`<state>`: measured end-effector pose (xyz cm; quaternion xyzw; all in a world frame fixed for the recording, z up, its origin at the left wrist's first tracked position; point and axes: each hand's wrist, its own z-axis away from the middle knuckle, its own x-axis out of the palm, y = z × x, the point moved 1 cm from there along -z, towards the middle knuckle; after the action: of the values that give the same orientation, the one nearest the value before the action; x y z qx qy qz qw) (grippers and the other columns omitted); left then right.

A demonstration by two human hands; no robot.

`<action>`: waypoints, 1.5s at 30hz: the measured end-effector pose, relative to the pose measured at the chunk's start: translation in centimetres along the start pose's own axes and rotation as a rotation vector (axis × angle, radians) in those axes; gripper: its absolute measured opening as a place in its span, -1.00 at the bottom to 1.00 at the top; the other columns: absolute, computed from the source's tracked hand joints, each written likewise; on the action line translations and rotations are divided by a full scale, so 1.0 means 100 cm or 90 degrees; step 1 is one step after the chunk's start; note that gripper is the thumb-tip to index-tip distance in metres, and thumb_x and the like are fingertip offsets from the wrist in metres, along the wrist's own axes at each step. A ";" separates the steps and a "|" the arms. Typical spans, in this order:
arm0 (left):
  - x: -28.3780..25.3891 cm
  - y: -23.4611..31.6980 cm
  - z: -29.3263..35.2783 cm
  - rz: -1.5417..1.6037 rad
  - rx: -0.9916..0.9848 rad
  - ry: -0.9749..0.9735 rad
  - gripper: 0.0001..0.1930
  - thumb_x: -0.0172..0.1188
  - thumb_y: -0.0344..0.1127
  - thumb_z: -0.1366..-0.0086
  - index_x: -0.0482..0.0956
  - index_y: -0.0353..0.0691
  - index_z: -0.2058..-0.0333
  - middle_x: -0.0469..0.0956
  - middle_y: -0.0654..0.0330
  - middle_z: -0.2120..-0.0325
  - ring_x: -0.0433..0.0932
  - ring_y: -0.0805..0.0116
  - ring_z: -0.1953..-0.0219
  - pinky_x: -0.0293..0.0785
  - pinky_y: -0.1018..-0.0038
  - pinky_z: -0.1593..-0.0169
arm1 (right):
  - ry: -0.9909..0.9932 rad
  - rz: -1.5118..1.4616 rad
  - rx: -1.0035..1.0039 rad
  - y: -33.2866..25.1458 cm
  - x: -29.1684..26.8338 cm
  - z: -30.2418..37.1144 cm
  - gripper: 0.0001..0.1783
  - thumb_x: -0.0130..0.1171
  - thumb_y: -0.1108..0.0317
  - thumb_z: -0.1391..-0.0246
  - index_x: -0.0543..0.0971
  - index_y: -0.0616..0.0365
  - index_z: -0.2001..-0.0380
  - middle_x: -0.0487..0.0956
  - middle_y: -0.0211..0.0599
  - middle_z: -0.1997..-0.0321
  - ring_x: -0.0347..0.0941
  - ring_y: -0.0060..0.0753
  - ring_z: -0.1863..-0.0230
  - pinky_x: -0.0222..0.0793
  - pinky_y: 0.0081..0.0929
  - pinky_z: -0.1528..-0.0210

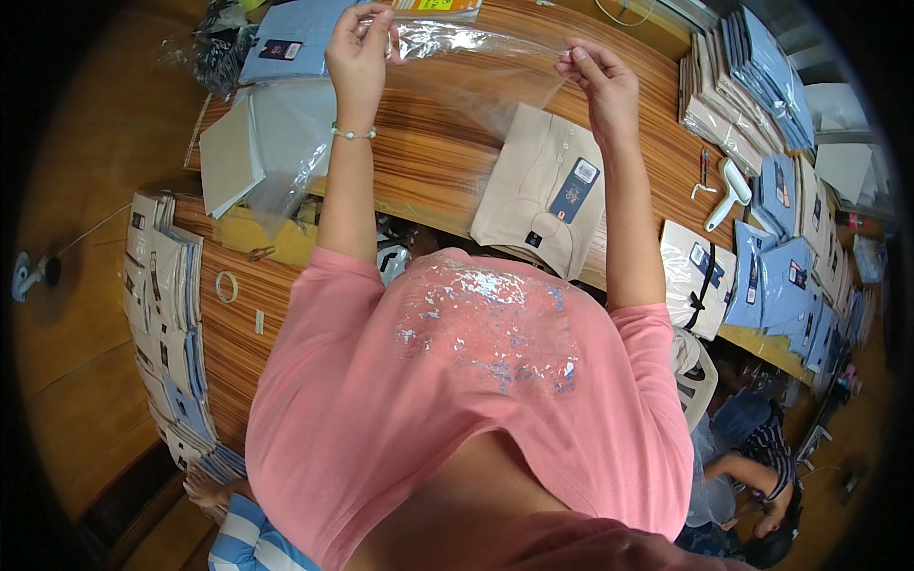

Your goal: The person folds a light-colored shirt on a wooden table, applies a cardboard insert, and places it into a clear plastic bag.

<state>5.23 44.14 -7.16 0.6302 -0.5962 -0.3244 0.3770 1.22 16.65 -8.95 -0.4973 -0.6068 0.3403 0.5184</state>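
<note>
Stretched between my two hands, above the far side of the table, is a clear plastic bag (466, 43). My left hand (360, 43) pinches its left end; my right hand (602, 76) pinches the right corner between thumb and fingers. Below the bag, a folded beige shirt (519, 181) lies flat on the wood-grain table. A dark blue hang tag (574, 190) rests on the shirt, near its small buttons. The bag's lower part hangs close to the shirt's upper edge; I cannot tell whether they touch.
Cardboard sheets (231, 157) lie beside clear bags (295, 133) at left, below a blue folded shirt (286, 43). At right are a white lint roller (730, 195), small snips (705, 169) and stacked bagged garments (728, 95). A co-worker (762, 466) bends at lower right; another person's hand (205, 487) shows lower left.
</note>
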 end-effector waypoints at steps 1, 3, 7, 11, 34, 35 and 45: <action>-0.002 0.005 -0.002 0.012 0.000 -0.003 -0.87 0.06 -0.41 -0.29 0.44 -0.35 0.25 0.53 0.14 0.51 0.42 0.54 0.67 0.41 0.67 0.56 | -0.011 0.002 -0.015 -0.006 0.000 -0.001 -0.77 0.10 0.47 -0.10 0.46 0.33 0.17 0.59 -0.22 0.40 0.53 -0.44 0.39 0.45 -0.55 0.26; -0.009 0.006 -0.007 0.026 -0.010 -0.028 -0.85 0.03 -0.43 -0.30 0.35 -0.33 0.19 0.52 0.09 0.49 0.38 0.54 0.69 0.35 0.65 0.59 | 0.002 -0.012 -0.025 -0.011 0.001 -0.003 -0.77 0.10 0.49 -0.09 0.40 0.30 0.17 0.58 -0.18 0.40 0.53 -0.41 0.38 0.45 -0.52 0.25; -0.007 0.008 -0.007 0.057 0.017 -0.024 -0.76 0.01 -0.47 -0.30 0.16 -0.26 0.13 0.52 0.03 0.48 0.38 0.50 0.68 0.35 0.62 0.53 | 0.018 -0.025 -0.067 -0.015 0.000 -0.003 -0.82 0.08 0.53 -0.09 0.32 0.22 0.27 0.58 -0.14 0.44 0.52 -0.40 0.41 0.46 -0.50 0.27; -0.011 0.005 -0.007 0.039 0.042 -0.031 -0.75 0.01 -0.49 -0.29 0.13 -0.23 0.16 0.52 0.01 0.49 0.40 0.48 0.64 0.36 0.62 0.47 | 0.010 0.000 -0.096 -0.016 -0.001 -0.003 -0.85 0.07 0.54 -0.09 0.31 0.19 0.32 0.57 -0.15 0.45 0.52 -0.40 0.42 0.46 -0.48 0.27; -0.034 0.025 -0.008 -0.044 -0.047 -0.195 -0.79 0.16 -0.48 -0.18 0.58 -0.37 0.18 0.61 0.11 0.35 0.60 0.45 0.37 0.51 0.62 0.24 | -0.087 -0.090 -0.146 -0.003 -0.015 -0.003 -0.85 0.00 0.57 -0.09 0.53 0.30 0.28 0.58 -0.20 0.38 0.52 -0.44 0.37 0.45 -0.56 0.27; -0.033 0.026 -0.008 -0.055 -0.051 -0.189 -0.79 0.17 -0.48 -0.18 0.58 -0.37 0.18 0.61 0.11 0.35 0.60 0.45 0.37 0.51 0.62 0.24 | -0.082 -0.039 -0.138 -0.003 -0.016 -0.003 -0.85 0.00 0.57 -0.09 0.54 0.30 0.28 0.58 -0.21 0.37 0.52 -0.45 0.36 0.45 -0.56 0.25; -0.028 0.033 -0.003 -0.090 -0.066 -0.146 -0.77 0.16 -0.48 -0.19 0.58 -0.37 0.17 0.62 0.07 0.34 0.59 0.44 0.34 0.51 0.60 0.20 | -0.036 0.180 -0.052 -0.011 -0.006 0.005 -0.78 0.17 0.50 -0.02 0.59 0.28 0.21 0.60 -0.35 0.30 0.49 -0.62 0.28 0.39 -0.68 0.18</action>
<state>3.63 46.96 -4.29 0.6091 -0.5718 -0.4508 0.3144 0.40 15.82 -8.20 -0.5890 -0.5580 0.3989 0.4274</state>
